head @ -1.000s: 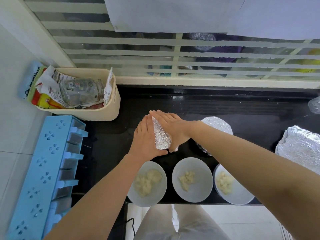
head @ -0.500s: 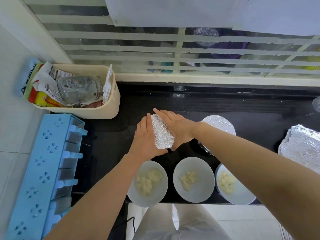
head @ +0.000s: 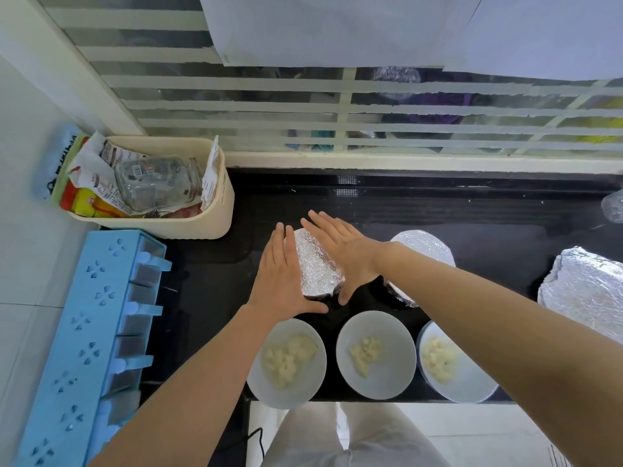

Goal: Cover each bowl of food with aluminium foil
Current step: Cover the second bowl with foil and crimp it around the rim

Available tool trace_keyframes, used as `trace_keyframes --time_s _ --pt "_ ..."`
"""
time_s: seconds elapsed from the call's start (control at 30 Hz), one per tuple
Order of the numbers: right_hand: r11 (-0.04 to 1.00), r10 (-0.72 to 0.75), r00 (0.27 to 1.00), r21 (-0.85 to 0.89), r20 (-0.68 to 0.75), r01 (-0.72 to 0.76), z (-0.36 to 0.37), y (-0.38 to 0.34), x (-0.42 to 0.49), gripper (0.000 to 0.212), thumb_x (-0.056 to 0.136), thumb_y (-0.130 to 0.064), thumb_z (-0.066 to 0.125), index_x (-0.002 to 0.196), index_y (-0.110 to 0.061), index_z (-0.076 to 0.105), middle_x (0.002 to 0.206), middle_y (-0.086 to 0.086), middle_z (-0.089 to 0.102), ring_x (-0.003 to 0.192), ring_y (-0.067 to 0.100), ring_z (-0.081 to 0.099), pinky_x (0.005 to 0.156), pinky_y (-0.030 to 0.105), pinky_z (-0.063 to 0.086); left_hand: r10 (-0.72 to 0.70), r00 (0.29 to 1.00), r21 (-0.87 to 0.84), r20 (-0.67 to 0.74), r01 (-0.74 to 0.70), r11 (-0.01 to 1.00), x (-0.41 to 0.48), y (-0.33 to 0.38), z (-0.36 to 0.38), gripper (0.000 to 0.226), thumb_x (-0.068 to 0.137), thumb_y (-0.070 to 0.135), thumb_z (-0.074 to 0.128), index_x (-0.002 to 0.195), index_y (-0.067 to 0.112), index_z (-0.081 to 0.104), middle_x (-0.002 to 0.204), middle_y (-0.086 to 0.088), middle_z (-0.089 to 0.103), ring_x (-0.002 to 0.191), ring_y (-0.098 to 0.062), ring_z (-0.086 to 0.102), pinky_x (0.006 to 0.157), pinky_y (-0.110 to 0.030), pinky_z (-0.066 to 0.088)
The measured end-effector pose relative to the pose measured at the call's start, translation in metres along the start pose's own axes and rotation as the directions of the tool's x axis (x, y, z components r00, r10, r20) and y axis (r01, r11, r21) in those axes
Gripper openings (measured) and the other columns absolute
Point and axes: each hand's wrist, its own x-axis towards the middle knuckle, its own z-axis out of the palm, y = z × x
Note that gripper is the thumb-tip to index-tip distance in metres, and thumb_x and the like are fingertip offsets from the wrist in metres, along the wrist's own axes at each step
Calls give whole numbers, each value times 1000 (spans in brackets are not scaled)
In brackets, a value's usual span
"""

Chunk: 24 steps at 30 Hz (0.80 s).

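**Foil pressed down over a bowl at a kitchen window**

Head camera: A person stands at a glossy black surface (head: pixel 215 298) below a window with frosted stripes (head: pixel 303 112) and flattens foil over a small foil-wrapped bowl (head: pixel 315 264) near the middle of the surface. Both hands are flat, with straight fingers. The left hand (head: pixel 281 274) presses on the bowl's left side and the right hand (head: pixel 340 251) on its right side and top, so the wrapped bowl sits between the two palms. Neither hand curls round anything.

Just to the right, partly behind the right forearm, stands a second round bowl capped in silver foil (head: pixel 423 244). A crumpled loose sheet of aluminium foil (head: pixel 586 288) lies at the far right.

Along the near edge three round white bowls stand uncovered in a row, each holding pale yellow chunks of food: the left bowl (head: pixel 310 375), the middle bowl (head: pixel 394 372) and the right bowl (head: pixel 468 385), the last partly under the right arm.

At the back left a cream plastic basket (head: pixel 215 210) holds printed packets and a clear glass jar (head: pixel 158 183) lying on its side. A light blue plastic rack of compartments (head: pixel 84 332) runs along the left.
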Motion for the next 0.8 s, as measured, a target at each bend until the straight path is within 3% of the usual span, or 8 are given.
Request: trace_keyframes --time_s 0.1,0.2,0.27,0.37,0.43,0.53,0.73,0.8 --pt "996 54 999 73 -6 -53 -9 3 -13 151 54 -50 87 144 -27 -32 155 0 -34 143 18 -26 114 37 -13 17 999 28 -40 -16 999 0 -2 -1 157 49 97 51 154 -1 -13 161 -23 -19 151 -34 -14 124 -49 2" --pt "914 154 977 396 -146 -85 -14 3 -26 116 77 -33 75 152 -22 -13 161 1 -11 148 22 -3 120 44 5 41 989 20 -140 -39 999 4 2 -2 140 60 101 29 156 1 10 163 -24 2 152 -37 4 121 -55 15" --pt "795 282 915 605 -291 -53 -12 -2 -32 78 90 -19 60 153 -14 14 156 6 18 143 22 23 117 40 26 40 988 33 -149 -35 999 9 13 -4 133 64 101 15 156 5 16 164 -22 5 152 -37 7 119 -58 18" --pt "696 531 751 708 -393 -121 -1 -11 -33 44 93 -9 52 137 -10 47 129 8 49 107 17 55 98 30 44 -22 993 83 -116 31 996 16 27 0 128 63 98 17 158 14 8 165 -16 -3 152 -36 1 117 -62 12" --pt "661 612 706 721 -356 -209 9 -14 -31 38 91 -6 53 129 -9 55 119 10 55 99 19 58 91 25 44 -51 993 126 -111 65 990 18 32 7 123 67 95 31 158 15 6 165 -15 -1 152 -37 4 115 -64 16" --pt "643 627 718 721 -303 -257 23 -17 -30 36 91 -7 52 127 -8 58 114 10 58 96 20 59 88 24 44 -59 989 149 -132 79 986 18 30 16 122 67 85 55 157 15 13 164 -15 8 150 -38 14 107 -60 31" --pt "642 609 730 734 -310 -224 39 -19 -32 35 89 -1 52 122 -8 61 112 11 63 96 23 62 91 33 49 -9 989 172 -148 35 984 20 21 23 121 60 80 61 154 16 20 160 -14 22 142 -37 29 97 -55 40" --pt "660 594 736 720 -326 -214 41 -21 -32 38 89 -2 55 127 -8 57 118 9 60 97 18 60 88 25 47 10 990 187 -140 17 982 19 18 22 120 60 79 60 154 16 19 160 -13 21 143 -36 27 99 -55 38"
